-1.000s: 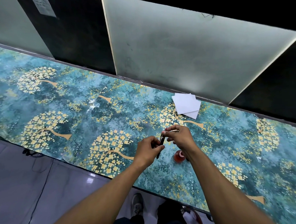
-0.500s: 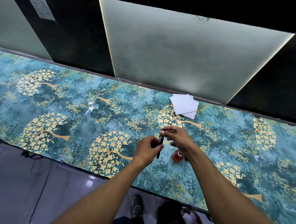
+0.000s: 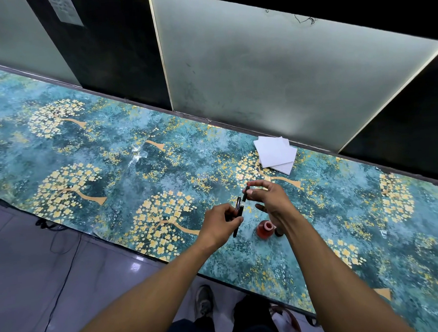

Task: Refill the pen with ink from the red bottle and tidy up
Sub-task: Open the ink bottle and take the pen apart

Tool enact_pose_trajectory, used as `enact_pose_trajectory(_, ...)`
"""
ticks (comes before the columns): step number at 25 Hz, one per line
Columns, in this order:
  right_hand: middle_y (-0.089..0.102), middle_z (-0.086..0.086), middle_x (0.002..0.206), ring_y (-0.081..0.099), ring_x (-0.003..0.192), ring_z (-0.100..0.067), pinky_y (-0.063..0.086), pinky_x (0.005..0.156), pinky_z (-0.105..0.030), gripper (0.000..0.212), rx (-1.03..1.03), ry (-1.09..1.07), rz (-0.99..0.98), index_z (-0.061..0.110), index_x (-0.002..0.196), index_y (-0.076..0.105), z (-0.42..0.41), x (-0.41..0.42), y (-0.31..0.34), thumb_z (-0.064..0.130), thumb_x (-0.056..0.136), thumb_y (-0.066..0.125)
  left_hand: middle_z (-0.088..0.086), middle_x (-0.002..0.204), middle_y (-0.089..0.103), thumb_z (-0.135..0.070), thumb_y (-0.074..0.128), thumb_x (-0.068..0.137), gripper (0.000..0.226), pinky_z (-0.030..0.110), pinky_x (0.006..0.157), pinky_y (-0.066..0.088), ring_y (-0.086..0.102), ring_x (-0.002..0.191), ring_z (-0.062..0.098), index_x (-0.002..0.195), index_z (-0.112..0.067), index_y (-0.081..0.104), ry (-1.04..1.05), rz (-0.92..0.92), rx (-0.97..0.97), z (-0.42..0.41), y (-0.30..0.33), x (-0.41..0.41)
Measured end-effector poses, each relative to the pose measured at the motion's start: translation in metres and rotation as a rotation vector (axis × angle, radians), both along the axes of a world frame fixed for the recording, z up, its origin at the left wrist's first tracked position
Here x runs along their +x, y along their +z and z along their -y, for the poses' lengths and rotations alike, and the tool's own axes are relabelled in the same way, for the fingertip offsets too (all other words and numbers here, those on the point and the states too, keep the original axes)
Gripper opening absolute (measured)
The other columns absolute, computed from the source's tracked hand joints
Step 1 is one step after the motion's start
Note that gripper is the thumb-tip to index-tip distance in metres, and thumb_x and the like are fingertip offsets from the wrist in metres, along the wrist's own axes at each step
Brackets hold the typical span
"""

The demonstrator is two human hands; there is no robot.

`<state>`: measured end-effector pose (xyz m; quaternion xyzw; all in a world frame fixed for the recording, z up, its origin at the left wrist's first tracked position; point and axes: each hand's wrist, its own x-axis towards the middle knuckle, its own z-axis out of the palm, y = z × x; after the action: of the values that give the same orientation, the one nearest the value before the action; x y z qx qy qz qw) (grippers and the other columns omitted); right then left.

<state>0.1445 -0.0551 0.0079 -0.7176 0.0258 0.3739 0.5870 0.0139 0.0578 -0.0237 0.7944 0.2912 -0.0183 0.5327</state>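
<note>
Teal cloth printed with golden trees covers the long table [image 3: 89,137], which runs below frosted wall panels. Over its near half, the left hand [image 3: 219,225] curls its fingers round the black pen barrel [image 3: 237,219], which slants down toward the table's near edge. The right hand [image 3: 267,196] pinches a short dark pen part [image 3: 245,195] between thumb and forefinger, its other fingers loosely spread. Half a second ago the two hands met at the pen and it read as one piece; now the right hand is lifted up and away, and the short part stands apart from the barrel, just above its upper end. The red ink bottle [image 3: 265,230] stands open on the cloth below the right wrist, where it was before, with a small dark object, possibly its cap [image 3: 279,232], just beside it and half hidden by the forearm. White paper sheets [image 3: 275,154] lie stacked near the table's far edge, unmoved.
</note>
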Motion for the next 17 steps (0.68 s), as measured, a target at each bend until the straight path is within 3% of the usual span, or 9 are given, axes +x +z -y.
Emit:
enact_pose_trajectory(3, 0.077, -0.01, 0.092, 0.07, 0.081, -0.02, 0.046, 0.069, -0.032, 0.015, -0.109, 0.022, 0.084, 0.014, 0.093, 0.07, -0.011, 0.013, -0.016, 0.002, 0.084, 0.073, -0.002, 0.072, 0.067, -0.024, 0.077, 0.083, 0.014, 0.017, 0.058, 0.044, 0.057, 0.062, 0.006, 0.079, -0.017, 0.065, 0.035, -0.035, -0.003, -0.009, -0.006, -0.01)
enact_pose_trajectory(5, 0.076, -0.012, 0.085, 0.071, 0.075, -0.023, 0.052, 0.065, -0.033, 0.01, -0.307, 0.086, 0.226, 0.011, 0.084, 0.071, -0.006, 0.024, -0.027, 0.004, 0.08, 0.077, -0.002, 0.073, 0.065, -0.025, 0.075, 0.085, 0.014, 0.014, 0.057, 0.042, 0.056, 0.063, 0.006, 0.08, -0.016, 0.065, 0.032, -0.038, 0.004, -0.007, -0.006, -0.013)
enact_pose_trajectory(8, 0.071, -0.01, 0.072, 0.067, 0.069, -0.027, 0.054, 0.062, -0.04, 0.01, -0.621, 0.28, 0.361, 0.006, 0.077, 0.072, 0.002, 0.036, -0.044, 0.012, 0.079, 0.08, 0.001, 0.077, 0.066, -0.025, 0.074, 0.086, 0.016, 0.018, 0.06, 0.046, 0.056, 0.065, 0.008, 0.084, -0.011, 0.066, 0.006, -0.032, 0.002, -0.002, -0.003, -0.012)
enact_pose_trajectory(11, 0.071, -0.012, 0.072, 0.068, 0.068, -0.03, 0.058, 0.062, -0.041, 0.016, -0.793, 0.405, 0.43, 0.008, 0.074, 0.073, -0.006, 0.031, -0.054, 0.022, 0.078, 0.08, 0.002, 0.08, 0.069, -0.027, 0.073, 0.086, 0.016, 0.03, 0.069, 0.053, 0.06, 0.07, 0.011, 0.084, -0.012, 0.067, 0.02, -0.036, -0.019, 0.0, -0.004, -0.012)
enact_pose_trajectory(14, 0.071, -0.004, 0.08, 0.068, 0.076, -0.025, 0.045, 0.061, -0.03, 0.015, -0.734, 0.389, 0.505, 0.016, 0.084, 0.072, -0.016, 0.018, -0.045, 0.029, 0.082, 0.078, 0.003, 0.082, 0.071, -0.027, 0.073, 0.085, 0.016, 0.033, 0.073, 0.055, 0.066, 0.077, 0.015, 0.085, -0.012, 0.068, 0.07, -0.042, -0.066, -0.005, -0.008, -0.012)
enact_pose_trajectory(17, 0.073, -0.002, 0.08, 0.068, 0.074, -0.019, 0.048, 0.063, -0.031, 0.016, -0.419, 0.334, 0.389, 0.017, 0.084, 0.071, -0.013, 0.005, -0.027, 0.032, 0.088, 0.075, 0.006, 0.083, 0.073, -0.022, 0.075, 0.085, 0.013, 0.035, 0.076, 0.056, 0.069, 0.079, 0.018, 0.086, -0.01, 0.07, 0.169, -0.006, -0.234, -0.005, -0.01, 0.001)
